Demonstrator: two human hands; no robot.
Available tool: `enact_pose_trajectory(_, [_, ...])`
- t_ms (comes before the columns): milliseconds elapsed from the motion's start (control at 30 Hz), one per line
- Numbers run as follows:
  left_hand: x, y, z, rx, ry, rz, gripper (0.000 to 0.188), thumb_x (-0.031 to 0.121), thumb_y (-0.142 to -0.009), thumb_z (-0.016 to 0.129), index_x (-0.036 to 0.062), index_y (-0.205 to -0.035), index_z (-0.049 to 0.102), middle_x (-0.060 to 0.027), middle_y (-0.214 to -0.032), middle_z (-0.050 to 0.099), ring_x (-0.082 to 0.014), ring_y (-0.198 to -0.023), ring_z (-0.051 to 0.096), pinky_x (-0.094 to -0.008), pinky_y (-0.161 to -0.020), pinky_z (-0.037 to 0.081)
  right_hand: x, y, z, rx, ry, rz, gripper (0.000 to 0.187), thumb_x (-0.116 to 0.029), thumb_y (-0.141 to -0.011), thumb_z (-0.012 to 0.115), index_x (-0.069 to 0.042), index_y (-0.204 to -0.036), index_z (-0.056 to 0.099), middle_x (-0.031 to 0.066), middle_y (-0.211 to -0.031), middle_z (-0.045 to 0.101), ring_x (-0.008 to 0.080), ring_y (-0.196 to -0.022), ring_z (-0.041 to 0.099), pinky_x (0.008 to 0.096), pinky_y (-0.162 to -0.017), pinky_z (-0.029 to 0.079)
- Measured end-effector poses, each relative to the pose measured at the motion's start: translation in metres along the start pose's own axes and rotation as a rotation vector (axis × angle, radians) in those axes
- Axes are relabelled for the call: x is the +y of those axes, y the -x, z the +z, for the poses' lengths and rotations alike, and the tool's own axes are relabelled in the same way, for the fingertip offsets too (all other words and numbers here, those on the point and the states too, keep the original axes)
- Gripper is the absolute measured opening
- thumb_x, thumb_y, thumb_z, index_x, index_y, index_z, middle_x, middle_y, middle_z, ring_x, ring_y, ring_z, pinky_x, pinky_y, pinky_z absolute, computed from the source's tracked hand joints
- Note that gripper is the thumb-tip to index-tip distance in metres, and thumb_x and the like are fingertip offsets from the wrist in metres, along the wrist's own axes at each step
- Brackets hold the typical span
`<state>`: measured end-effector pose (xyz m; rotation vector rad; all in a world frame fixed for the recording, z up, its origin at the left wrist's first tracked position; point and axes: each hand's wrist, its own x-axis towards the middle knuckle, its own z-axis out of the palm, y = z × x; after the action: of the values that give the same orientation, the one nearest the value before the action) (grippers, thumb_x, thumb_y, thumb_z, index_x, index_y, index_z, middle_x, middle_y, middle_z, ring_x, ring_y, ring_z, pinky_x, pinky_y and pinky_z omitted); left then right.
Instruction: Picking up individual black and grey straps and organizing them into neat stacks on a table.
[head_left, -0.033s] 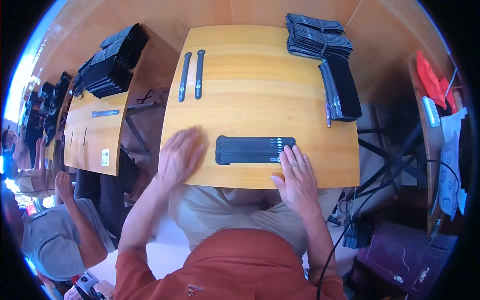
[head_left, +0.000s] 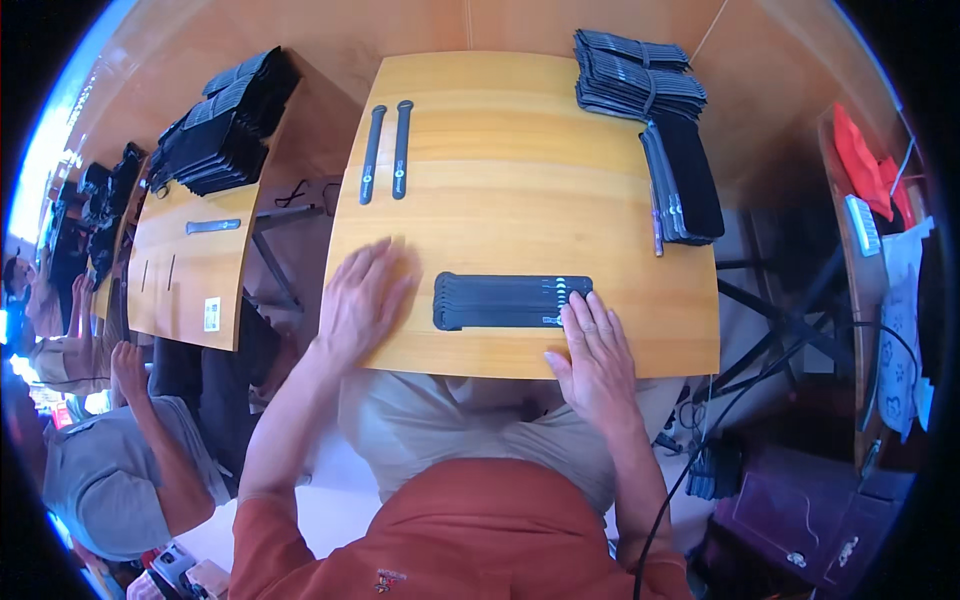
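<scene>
A fanned row of overlapping black straps [head_left: 500,300] lies flat near the front edge of the wooden table [head_left: 490,220]. My right hand [head_left: 595,340] rests its fingertips on the right end of the row, fingers stretched out and thumb apart. To the left of the straps is my left hand [head_left: 365,300], open over the table and apart from the row, with nothing in it. Farther off at the left, two single dark straps lie side by side, a left one [head_left: 373,155] and a right one [head_left: 401,150].
Banded bundles of black straps [head_left: 640,80] sit at the far right, with a loose stack [head_left: 685,180] and a pen [head_left: 656,220] nearer. Leftward, a person in grey [head_left: 130,470] sits by another table [head_left: 185,260] bearing strap piles [head_left: 220,130]. A cable [head_left: 700,440] runs at my right.
My left hand has shifted slightly up and away from me, and its blur is less. My right hand and the straps stay in place.
</scene>
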<state>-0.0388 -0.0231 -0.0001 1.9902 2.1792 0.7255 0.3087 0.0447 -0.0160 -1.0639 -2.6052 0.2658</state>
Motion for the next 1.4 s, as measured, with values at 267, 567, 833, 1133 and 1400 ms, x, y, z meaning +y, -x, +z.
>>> enact_pose_trajectory(267, [-0.025,-0.07,0.041,0.188,-0.28,0.083,0.047,0.03,-0.098,0.069,-0.0049,-0.129,0.066,-0.0276,-0.137,0.065,-0.0439,-0.133,0.058,-0.0477,-0.114,0.044,-0.002,-0.003,0.0,0.005,-0.014,0.003,0.064,-0.028,-0.093,0.075,0.001,-0.146,0.057,0.0161,-0.158,0.051,0.0348,-0.151,0.041,0.0519,-0.126,0.03])
enact_pose_trajectory(567, [0.019,-0.049,0.046,0.095,-0.133,0.135,0.035,0.023,-0.095,0.071,-0.0007,-0.12,0.07,-0.0229,-0.133,0.068,-0.0395,-0.127,0.062,-0.0464,-0.107,0.051,-0.006,-0.006,-0.002,0.073,-0.039,0.01,0.054,-0.023,-0.09,0.078,0.002,-0.136,0.064,0.0186,-0.152,0.055,0.0365,-0.147,0.046,0.0527,-0.122,0.034])
enact_pose_trajectory(833, [0.038,-0.048,0.04,0.11,0.244,0.046,0.027,0.008,-0.097,0.066,-0.0002,-0.123,0.068,-0.0216,-0.114,0.074,-0.04,-0.111,0.068,-0.0467,-0.095,0.056,-0.035,-0.08,-0.008,0.369,-0.202,-0.036,0.022,-0.014,-0.088,0.078,-0.001,-0.106,0.073,0.0133,-0.113,0.072,0.0338,-0.105,0.068,0.0451,-0.092,0.055])
enact_pose_trajectory(1133, [0.038,-0.035,0.049,0.193,0.411,-0.063,0.025,0.003,-0.095,0.067,-0.0025,-0.12,0.068,-0.0229,-0.116,0.073,-0.0413,-0.109,0.069,-0.046,-0.095,0.056,-0.057,-0.179,0.038,0.004,-0.021,0.132,0.023,-0.02,-0.093,0.069,-0.001,-0.103,0.077,0.0148,-0.105,0.071,0.0357,-0.104,0.07,0.0476,-0.089,0.056])
enact_pose_trajectory(1400, [0.034,-0.034,0.053,0.218,0.434,-0.009,0.022,0.001,-0.09,0.072,-0.0039,-0.112,0.073,-0.0217,-0.12,0.073,-0.0395,-0.112,0.07,-0.043,-0.098,0.056,-0.03,-0.174,0.023,-0.152,0.151,0.119,0.02,-0.007,-0.089,0.063,0.006,-0.1,0.075,0.023,-0.104,0.07,0.0337,-0.099,0.073,0.0468,-0.083,0.06])
